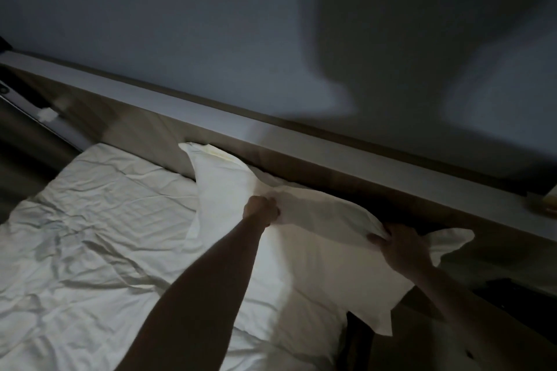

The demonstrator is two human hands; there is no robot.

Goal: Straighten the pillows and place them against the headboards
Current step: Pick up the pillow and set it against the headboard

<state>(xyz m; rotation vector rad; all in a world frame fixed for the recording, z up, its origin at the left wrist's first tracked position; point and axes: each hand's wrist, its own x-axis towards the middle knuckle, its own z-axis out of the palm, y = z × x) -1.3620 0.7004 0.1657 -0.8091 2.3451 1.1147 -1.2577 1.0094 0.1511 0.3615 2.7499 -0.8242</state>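
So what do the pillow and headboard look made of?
Pillow: white woven fabric case, probably cotton, matte, with fine creases and floppy corners. Headboard: looks like brown wood or wood-look laminate, faint grain, under a pale smooth top ledge; the dim light leaves this uncertain.

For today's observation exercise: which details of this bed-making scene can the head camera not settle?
- Head view: left hand fingertips, buried in pillow fabric.
- Gap between pillow and headboard: deep shadow, so contact is unclear.
- Small white item at far left: blurred, unidentifiable.
- Yellowish object: cut by right edge.
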